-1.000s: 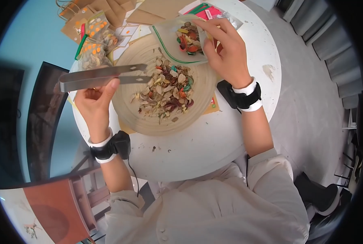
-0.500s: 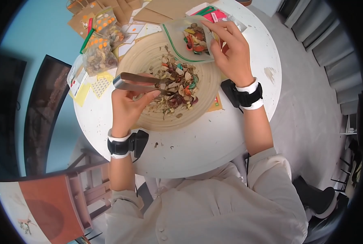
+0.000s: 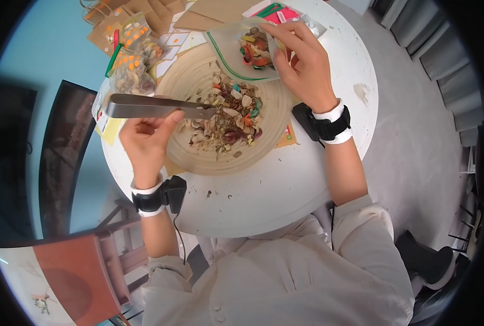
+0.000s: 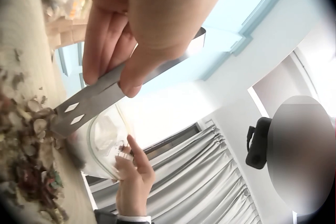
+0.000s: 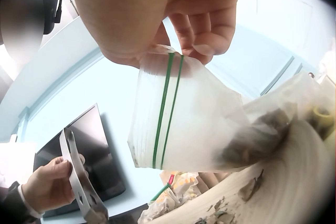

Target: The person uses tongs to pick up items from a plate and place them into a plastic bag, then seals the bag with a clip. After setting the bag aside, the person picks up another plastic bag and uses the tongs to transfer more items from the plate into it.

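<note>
My left hand [image 3: 148,142] pinches metal tongs [image 3: 149,106] between thumb and fingers, their tips at the left part of a heap of dried petals and leaves [image 3: 235,117]. In the left wrist view the tongs [image 4: 92,100] show diamond-shaped holes near tips that meet the heap. Under the heap lies a round wooden plate [image 3: 209,165]. Over the plate's far right side, my right hand [image 3: 309,68] holds a clear zip bag [image 3: 225,41] with a green seal strip by its edge. Dried pieces [image 5: 257,134] lie in the bag's lower end in the right wrist view.
At the back left lie filled bags with orange dots [image 3: 130,65] and brown paper bags [image 3: 144,16]. A white box with pink and green items [image 3: 274,13] stands at the back. Small crumbs lie on the white table [image 3: 252,204] near its front edge.
The left hand brought the tongs right into the heap, then drew them back slightly to the left. The right hand with the zip bag has hardly moved.
</note>
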The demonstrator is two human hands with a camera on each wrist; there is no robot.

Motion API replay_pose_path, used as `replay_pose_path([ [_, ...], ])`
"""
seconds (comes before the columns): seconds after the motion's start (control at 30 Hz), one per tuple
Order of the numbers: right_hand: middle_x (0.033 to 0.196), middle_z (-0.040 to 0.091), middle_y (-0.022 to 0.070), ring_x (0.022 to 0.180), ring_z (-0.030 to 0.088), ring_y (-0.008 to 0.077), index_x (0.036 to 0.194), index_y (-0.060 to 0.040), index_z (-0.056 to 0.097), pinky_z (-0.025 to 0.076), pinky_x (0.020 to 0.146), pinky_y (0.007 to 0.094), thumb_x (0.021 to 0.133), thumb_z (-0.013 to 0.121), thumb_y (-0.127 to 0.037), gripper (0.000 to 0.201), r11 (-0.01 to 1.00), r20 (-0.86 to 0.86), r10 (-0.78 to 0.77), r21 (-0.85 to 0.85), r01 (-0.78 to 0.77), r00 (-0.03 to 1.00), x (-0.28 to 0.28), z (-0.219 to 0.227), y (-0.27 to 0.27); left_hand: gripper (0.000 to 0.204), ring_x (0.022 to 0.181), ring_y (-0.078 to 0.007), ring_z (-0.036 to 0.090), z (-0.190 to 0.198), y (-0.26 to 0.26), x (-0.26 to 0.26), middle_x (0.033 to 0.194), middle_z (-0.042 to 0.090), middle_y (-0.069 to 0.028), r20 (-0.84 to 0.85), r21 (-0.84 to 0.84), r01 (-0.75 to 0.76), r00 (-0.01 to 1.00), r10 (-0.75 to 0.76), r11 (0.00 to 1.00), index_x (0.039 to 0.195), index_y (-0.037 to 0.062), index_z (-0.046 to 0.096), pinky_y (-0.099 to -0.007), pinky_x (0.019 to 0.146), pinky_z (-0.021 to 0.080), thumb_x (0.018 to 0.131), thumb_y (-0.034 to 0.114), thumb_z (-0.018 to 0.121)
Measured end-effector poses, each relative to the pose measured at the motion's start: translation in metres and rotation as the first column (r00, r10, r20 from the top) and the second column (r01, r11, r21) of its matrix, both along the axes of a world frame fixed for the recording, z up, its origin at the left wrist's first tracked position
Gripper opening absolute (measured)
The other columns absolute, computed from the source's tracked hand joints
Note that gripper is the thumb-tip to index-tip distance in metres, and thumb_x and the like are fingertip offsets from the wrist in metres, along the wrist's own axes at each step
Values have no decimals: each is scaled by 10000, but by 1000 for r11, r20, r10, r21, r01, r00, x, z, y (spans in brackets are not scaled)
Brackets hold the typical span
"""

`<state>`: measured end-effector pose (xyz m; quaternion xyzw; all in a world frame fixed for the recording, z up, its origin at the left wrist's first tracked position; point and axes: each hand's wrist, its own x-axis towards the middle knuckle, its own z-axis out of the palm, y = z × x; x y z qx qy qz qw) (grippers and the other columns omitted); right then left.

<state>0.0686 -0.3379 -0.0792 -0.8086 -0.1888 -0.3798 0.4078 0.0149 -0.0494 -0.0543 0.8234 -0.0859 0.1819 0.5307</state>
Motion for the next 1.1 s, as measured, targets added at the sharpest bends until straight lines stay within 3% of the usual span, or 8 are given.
replay_pose_path([
  [0.2,936,586,38,619,570,190,1165,-139,676,465,566,301,796,563,14,415,1000,2,10,17,-10,1000,1,-1,-2,246,662,-58,602,44,-28,21,761,664,-23,236,-93,-8,971,30,996,921,-23,670,-181,599,462,758,44,841],
  [0.33,950,589,40,621,576,192,1174,-144,673,468,561,304,785,571,19,433,1000,12,-13,-7,13,1000,2,1,-2,250,807,-119,666,54,-68,46,901,694,-98,340,-261,234,930,-138,937,960,-61,650,-225,733,546,765,-31,803],
  [0.37,953,589,41,623,577,192,1175,-145,672,469,561,306,783,572,20,437,1000,12,-23,-14,23,1000,1,1,-2,266,844,-137,669,53,-73,50,940,696,-121,331,-111,196,932,-150,974,989,-78,635,-249,783,562,768,-64,782],
  [0.47,957,590,42,620,578,193,1180,-147,670,469,558,309,781,573,24,444,999,19,-38,-21,38,999,0,2,-3,288,880,-168,687,40,-84,60,964,699,-134,297,-75,257,928,-225,963,1022,-75,627,-277,807,570,777,-54,778],
  [0.7,964,594,35,619,578,189,1164,-146,677,466,554,302,781,573,29,434,999,35,-31,-11,31,999,2,0,-3,300,926,-186,684,38,-38,29,1005,697,-136,239,-226,84,971,-28,970,1079,-64,611,-267,822,544,811,-52,743],
  [0.93,973,598,36,633,575,179,1155,-139,680,470,571,297,785,571,28,421,1000,5,-6,26,6,1000,0,2,0,224,827,-112,664,-8,-5,24,956,711,-103,-107,-25,40,993,-43,999,983,-16,644,-221,718,509,805,0,779],
  [1.03,981,601,35,638,571,174,1150,-131,681,472,581,295,785,569,28,413,1000,-4,-11,25,12,1000,-1,2,-1,209,763,-87,649,-22,-21,27,898,717,-83,-76,-263,174,977,-200,949,960,-26,653,-202,671,487,804,14,786],
  [1.1,983,601,34,642,570,172,1146,-127,681,472,586,295,786,568,28,408,1000,-11,-13,25,13,1000,-1,3,0,219,856,-122,658,-25,-22,25,952,705,-87,-155,-205,162,968,-196,965,1000,-32,643,-243,767,515,810,-41,752],
])
